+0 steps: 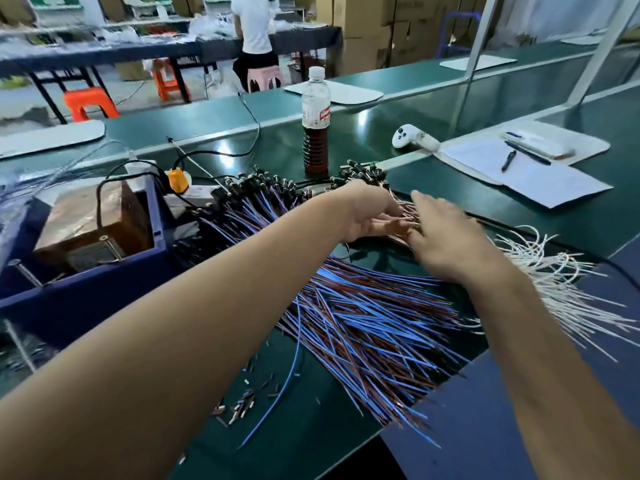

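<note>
**Teasing one lead out of the wire heap**

On my feed both hands meet at the far end of the heap of blue and brown wires (374, 327). The heap fans across the green bench (457, 188) from a row of black connectors (263, 188) toward the near edge. The left hand (370, 216) lies with its fingers fairly straight on the strands, grasping nothing I can make out. The right hand (446, 240) reaches in from the other side toward the same strands. It is motion-blurred, so I cannot tell whether it pinches a wire or only brushes them.

I judge the step to be singling out one lead. To do it well, I would have the left hand press the neighbouring strands flat. The right hand would take a single strand close to its connector end and draw it along its own length, not upward, so crossing wires are not dragged with it. The bottle (315, 123) stands just behind the connectors and could tip. The white wires (554, 282) beside the right wrist should stay out of the heap.

The wires look thin and limp, and they cross each other heavily, with their loose ends splayed. One blue wire (287, 386) lies apart among short cut bits (242, 407).
</note>
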{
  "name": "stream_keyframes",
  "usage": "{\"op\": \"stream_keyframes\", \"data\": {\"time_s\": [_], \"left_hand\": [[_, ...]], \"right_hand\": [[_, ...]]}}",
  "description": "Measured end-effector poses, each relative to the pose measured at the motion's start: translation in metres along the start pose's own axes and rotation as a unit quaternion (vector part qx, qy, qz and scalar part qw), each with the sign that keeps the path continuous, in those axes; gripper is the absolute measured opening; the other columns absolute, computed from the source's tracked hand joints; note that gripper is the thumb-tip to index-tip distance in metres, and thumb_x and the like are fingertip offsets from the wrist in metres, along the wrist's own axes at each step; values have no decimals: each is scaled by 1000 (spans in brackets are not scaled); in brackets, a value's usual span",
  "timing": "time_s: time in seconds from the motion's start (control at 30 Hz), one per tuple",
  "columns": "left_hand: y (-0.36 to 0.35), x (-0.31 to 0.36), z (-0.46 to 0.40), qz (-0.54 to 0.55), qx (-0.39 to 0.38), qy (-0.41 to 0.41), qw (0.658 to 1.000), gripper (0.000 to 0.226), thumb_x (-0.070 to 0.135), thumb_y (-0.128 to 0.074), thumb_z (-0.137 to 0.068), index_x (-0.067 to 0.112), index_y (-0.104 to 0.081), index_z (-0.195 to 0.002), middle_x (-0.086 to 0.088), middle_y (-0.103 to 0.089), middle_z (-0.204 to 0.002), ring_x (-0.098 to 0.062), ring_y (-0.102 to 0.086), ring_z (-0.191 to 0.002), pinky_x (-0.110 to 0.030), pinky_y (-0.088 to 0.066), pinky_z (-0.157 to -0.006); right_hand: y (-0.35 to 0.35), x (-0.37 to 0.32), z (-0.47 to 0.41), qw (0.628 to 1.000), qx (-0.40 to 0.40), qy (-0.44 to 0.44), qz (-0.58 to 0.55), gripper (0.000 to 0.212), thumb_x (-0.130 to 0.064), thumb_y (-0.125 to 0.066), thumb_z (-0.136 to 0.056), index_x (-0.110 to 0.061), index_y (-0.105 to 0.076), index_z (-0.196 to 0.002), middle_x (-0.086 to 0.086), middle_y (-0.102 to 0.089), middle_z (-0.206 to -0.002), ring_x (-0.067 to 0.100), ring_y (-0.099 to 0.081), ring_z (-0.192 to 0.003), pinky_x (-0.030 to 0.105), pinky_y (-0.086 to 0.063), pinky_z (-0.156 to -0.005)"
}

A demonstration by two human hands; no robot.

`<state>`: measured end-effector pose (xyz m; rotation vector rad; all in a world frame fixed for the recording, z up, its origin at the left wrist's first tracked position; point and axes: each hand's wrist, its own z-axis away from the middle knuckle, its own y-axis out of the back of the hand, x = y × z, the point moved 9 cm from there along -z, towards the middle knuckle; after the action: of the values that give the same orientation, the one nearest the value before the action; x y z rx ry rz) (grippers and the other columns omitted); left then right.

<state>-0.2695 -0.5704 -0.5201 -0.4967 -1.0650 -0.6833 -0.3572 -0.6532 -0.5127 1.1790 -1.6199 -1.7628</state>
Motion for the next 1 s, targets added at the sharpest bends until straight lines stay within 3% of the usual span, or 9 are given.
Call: {"op": "stream_keyframes", "data": {"time_s": [0.17,0.33,0.47,0.53,0.63,0.73,0.87,0.93,1.0], "left_hand": [[27,8,13,33,64,-58,996,18,-17,-51,-94,-7,-49,-109,-19,-55,-95,-18,-65,-41,-25,-61,-55],[47,20,70,-6,-17,-124,992,12,-9,-58,-97,-6,-62,-108,-17,-67,-87,-13,-67,-53,-20,-59,-56],[91,46,152,-24,-63,-266,962,20,-3,-62,-96,0,-65,-116,-11,-73,-93,-11,-65,-61,-17,-54,-53],[123,52,195,-30,-55,-321,945,20,-1,-60,-97,0,-63,-117,-8,-72,-93,-11,-63,-59,-16,-52,-50],[178,47,251,-31,-18,-382,924,15,2,-58,-97,1,-62,-112,-5,-68,-87,-10,-57,-53,-15,-46,-41],[247,15,300,47,81,-413,906,11,6,-54,-97,4,-64,-99,-3,-59,-71,-9,-47,-44,-12,-34,-35],[343,-66,346,73,386,-329,859,13,10,-59,-95,12,-64,-83,2,-55,-60,-9,-43,-43,-15,-30,-41],[388,-104,382,-96,578,-217,781,13,16,-66,-90,18,-68,-78,0,-62,-66,-20,-59,-57,-26,-43,-56],[417,-127,423,-261,704,-90,654,7,23,-68,-87,21,-69,-81,-6,-69,-78,-31,-68,-79,-32,-44,-70]], "right_hand": [[-53,1,-9,996,-75,-43,28,90,-63,-35,-105,-13,9,-165,1,19,-173,24,14,-160,67,6,-123],[-52,-1,-9,996,-57,-57,36,104,-73,-41,-99,-10,10,-165,5,21,-172,25,14,-160,68,8,-121],[-12,-35,2,997,40,-36,-53,89,-50,-62,-99,-5,-19,-162,17,-16,-172,31,-20,-158,59,-18,-124],[14,-71,18,983,117,32,-138,57,-39,-69,-95,-7,-53,-140,22,-59,-141,34,-57,-124,46,-44,-104],[41,-123,48,937,182,107,-278,40,-37,-65,-91,-14,-71,-123,10,-78,-106,22,-73,-92,39,-57,-94],[36,-197,87,887,150,196,-390,19,-29,-59,-93,-23,-75,-102,-2,-77,-84,11,-75,-71,44,-64,-77],[2,-300,142,853,65,320,-408,15,-21,-63,-94,-18,-77,-92,-9,-75,-76,6,-73,-64,43,-63,-65],[-17,-345,168,838,38,375,-395,12,-17,-68,-94,-15,-79,-89,-7,-75,-76,7,-71,-66,39,-60,-67],[-34,-381,190,829,20,412,-377,10,-12,-70,-94,-13,-79,-88,-4,-75,-77,9,-69,-69,36,-57,-70]]}}
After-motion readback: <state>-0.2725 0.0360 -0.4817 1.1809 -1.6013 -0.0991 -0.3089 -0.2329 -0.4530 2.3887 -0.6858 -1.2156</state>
